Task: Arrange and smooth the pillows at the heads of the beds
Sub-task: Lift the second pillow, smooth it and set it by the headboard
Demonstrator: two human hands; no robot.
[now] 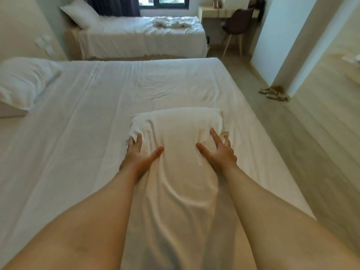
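A long white pillow [179, 133] stretches away from me over the near bed [93, 117], held between both hands. My left hand [136, 156] grips its left edge, thumb on top and fingers curled round the side. My right hand [218, 152] grips the right edge, with thumb and forefinger spread on top and the other fingers wrapped round the side. A second white pillow [23, 80] lies at the near bed's head, far left. A third pillow [79, 12] leans at the head of the far bed [136, 39].
Crumpled white towels [169, 24] lie on the far bed. A dark chair [237, 22] stands at a pale desk [212, 10] by the window. A pair of shoes [272, 93] sits on the floor beside a white wall corner [282, 45], right of the near bed.
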